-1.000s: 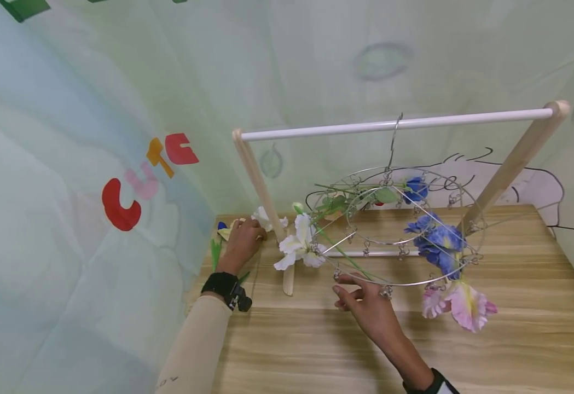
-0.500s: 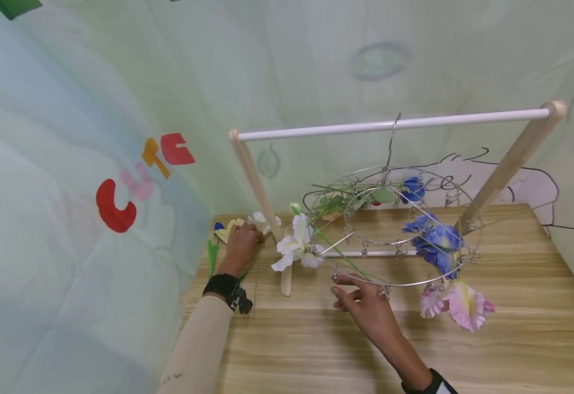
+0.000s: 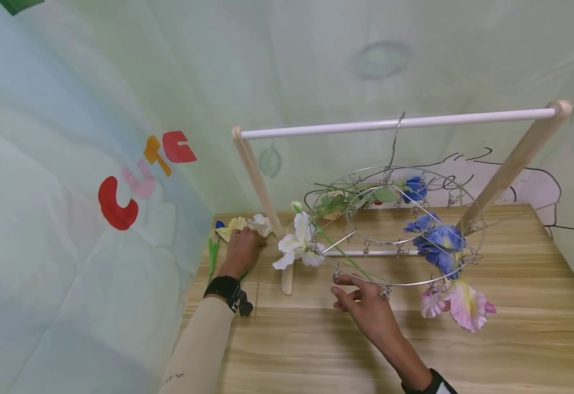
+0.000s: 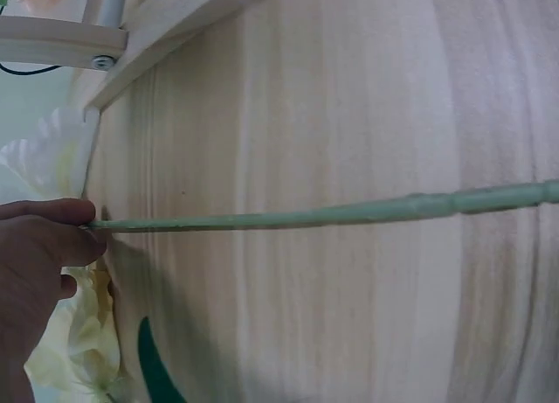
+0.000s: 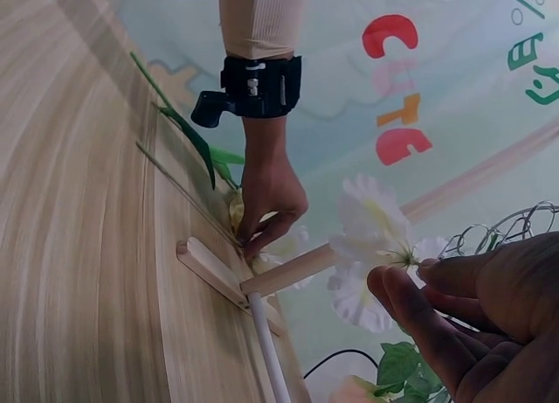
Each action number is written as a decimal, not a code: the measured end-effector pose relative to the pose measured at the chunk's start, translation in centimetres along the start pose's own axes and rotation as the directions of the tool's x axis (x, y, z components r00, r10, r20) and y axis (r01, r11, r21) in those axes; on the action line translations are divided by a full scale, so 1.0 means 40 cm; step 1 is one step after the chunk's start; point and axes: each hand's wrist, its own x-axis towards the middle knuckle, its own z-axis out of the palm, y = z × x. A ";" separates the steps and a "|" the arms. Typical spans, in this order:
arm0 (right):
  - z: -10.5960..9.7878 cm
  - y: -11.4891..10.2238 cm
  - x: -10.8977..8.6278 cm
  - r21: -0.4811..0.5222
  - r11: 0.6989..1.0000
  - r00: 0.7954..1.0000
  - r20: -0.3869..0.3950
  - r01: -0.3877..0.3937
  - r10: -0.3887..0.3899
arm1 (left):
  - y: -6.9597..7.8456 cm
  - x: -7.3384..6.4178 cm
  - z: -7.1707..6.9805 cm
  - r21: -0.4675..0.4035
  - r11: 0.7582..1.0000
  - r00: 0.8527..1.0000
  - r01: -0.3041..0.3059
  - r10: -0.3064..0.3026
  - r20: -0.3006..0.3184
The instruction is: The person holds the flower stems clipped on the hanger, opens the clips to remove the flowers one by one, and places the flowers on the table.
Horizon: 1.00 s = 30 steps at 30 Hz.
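My left hand [image 3: 244, 249] is low at the table's back left, beside the stand's left leg. In the left wrist view its thumb and fingers pinch a thin green flower stem [image 4: 306, 218] just below a white flower [image 4: 52, 158]. A yellow flower [image 4: 83, 333] lies beneath that hand. My right hand [image 3: 370, 309] is at the front rim of a round wire clip hanger [image 3: 410, 284]. Its fingers are loosely bent, thumb and forefinger apart, the forefinger tip at a small metal clip [image 3: 336, 273]. Another white flower [image 3: 299, 243] hangs at the hanger's left rim.
A wooden stand with a white rod [image 3: 316, 131] carries the hanger. Blue flowers [image 3: 439, 243] and a pink flower [image 3: 466, 306] hang at its right. Green leaves [image 3: 213, 254] lie at the table's left edge, against a printed wall cloth [image 3: 80, 273].
My left hand shifts slightly with the stem, uncovering more of the yellow flower. My right hand stays at the hanger's rim.
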 end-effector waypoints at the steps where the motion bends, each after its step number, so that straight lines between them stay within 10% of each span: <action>1: 0.000 0.001 0.000 0.003 1.000 1.000 0.002 0.002 -0.002 | 0.000 -0.002 0.002 0.005 1.000 1.000 -0.001 0.001 0.001; 15: -0.001 -0.002 -0.006 0.025 0.999 0.999 0.023 0.030 -0.031 | 0.001 -0.020 0.004 0.074 0.997 0.999 -0.006 0.002 0.045; 30: 0.004 -0.013 -0.020 -0.003 0.995 0.995 0.026 0.097 -0.097 | 0.020 -0.057 -0.071 0.087 0.996 1.000 -0.005 0.005 0.007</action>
